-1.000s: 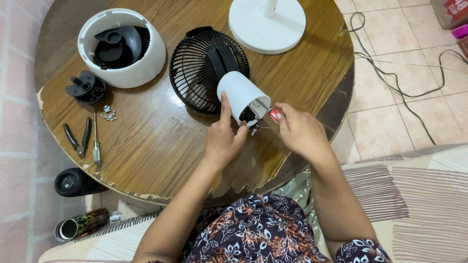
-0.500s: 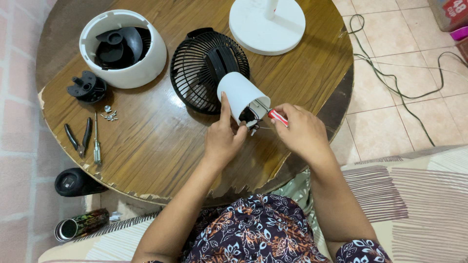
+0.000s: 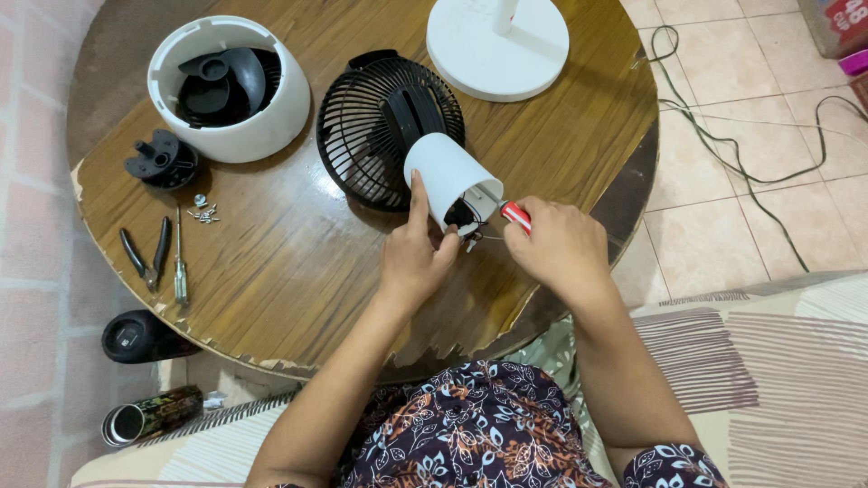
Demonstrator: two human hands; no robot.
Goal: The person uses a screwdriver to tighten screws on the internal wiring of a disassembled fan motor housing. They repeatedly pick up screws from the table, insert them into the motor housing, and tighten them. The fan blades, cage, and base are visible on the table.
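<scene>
1. Round and worn, the brown wooden desk [image 3: 271, 271] stands on pale tiled floor, its veneer chipped along the near edge.
2. At its middle lies a black plastic fan grille [image 3: 380, 136] with a white cylindrical motor housing [image 3: 448, 176] tilted toward the person.
3. The left hand [image 3: 411, 258] presses against the housing's underside, forefinger stretched up its wall, steadying it rather than closing round it.
4. The right hand [image 3: 556, 248] is closed on a red-handled screwdriver [image 3: 515, 215], its tip reaching into the housing's open end among dark wiring.
5. To the left sit a white round shell [image 3: 231, 90] holding black parts, a black hub piece [image 3: 161, 160], a small pile of silver screws [image 3: 204, 212], black pliers [image 3: 145, 258] and a slim screwdriver [image 3: 180, 262].
6. I reckon the tip could slip and nick the wires, since the housing is only propped by one hand; a freed screw might also roll off the desk.
</scene>
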